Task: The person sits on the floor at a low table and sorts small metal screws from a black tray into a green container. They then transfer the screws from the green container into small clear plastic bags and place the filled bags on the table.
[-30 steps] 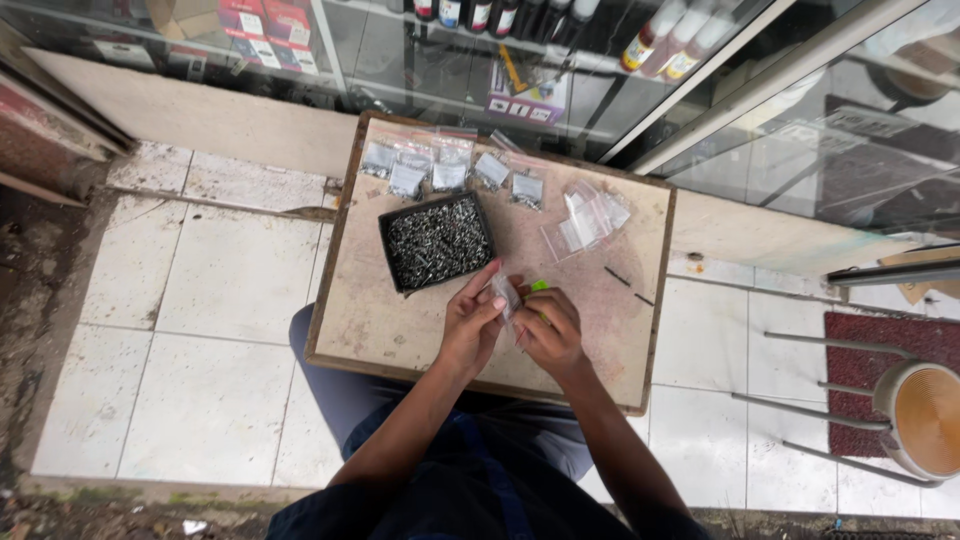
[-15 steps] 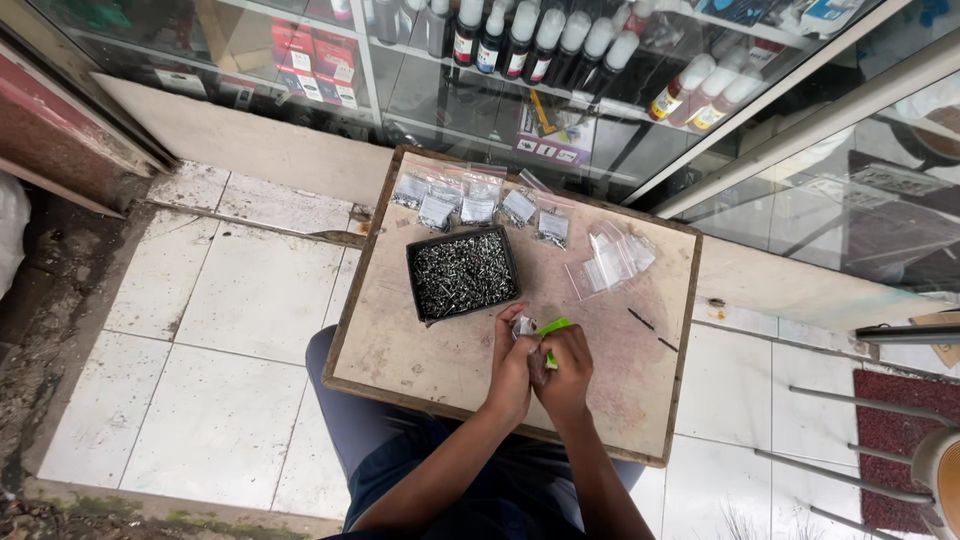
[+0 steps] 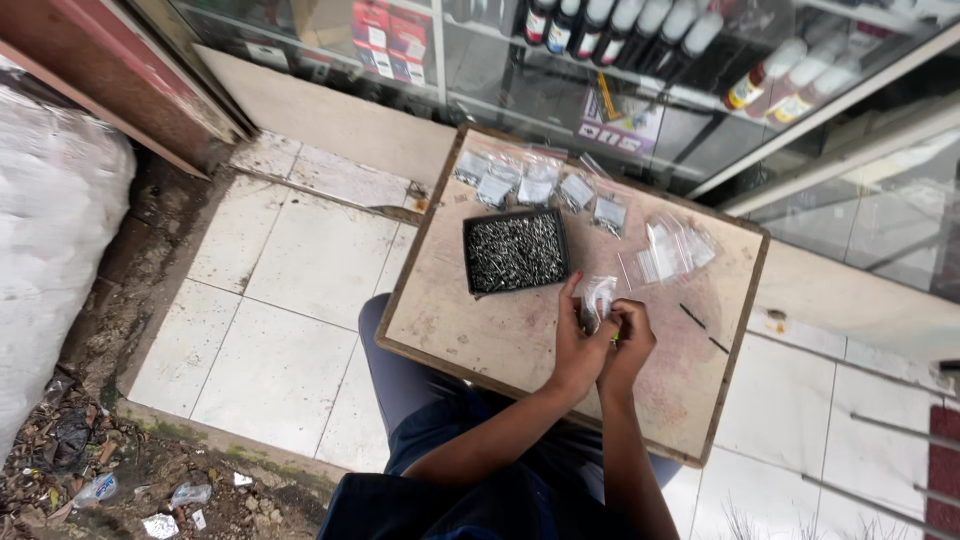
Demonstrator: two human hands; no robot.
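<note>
A white sack (image 3: 50, 260) bulges at the far left edge, above a strip of dirt strewn with litter (image 3: 120, 490). Pale floor tiles (image 3: 290, 290) run from there to a square wooden board (image 3: 480, 330) resting across the seated person's lap, blue trousers (image 3: 410, 380) showing beneath it. Along the board's far edge lies a row of small filled plastic packets (image 3: 540, 185). Just in front of them sits a black rectangular tray (image 3: 515, 251) heaped with small dark metal pieces, too fine to identify.

Near the board's middle, just right of the tray, the person's two hands meet. The left hand (image 3: 577, 345) and the right hand (image 3: 628, 345) are pressed close together, fingers pinching a small clear plastic bag (image 3: 597, 298) held upright just above the wood, with something dark inside it. A sliver of green shows between the hands; what it is cannot be told.

Further right, a loose pile of empty clear bags (image 3: 672, 248) lies on the board, well apart from the hands, and two thin dark sticks (image 3: 704, 328) rest near the right edge. Behind the board, a glass display case (image 3: 640, 80) holds bottles and boxed goods on its shelves. Metal bars (image 3: 880, 440) cross the tiles at the far right.
</note>
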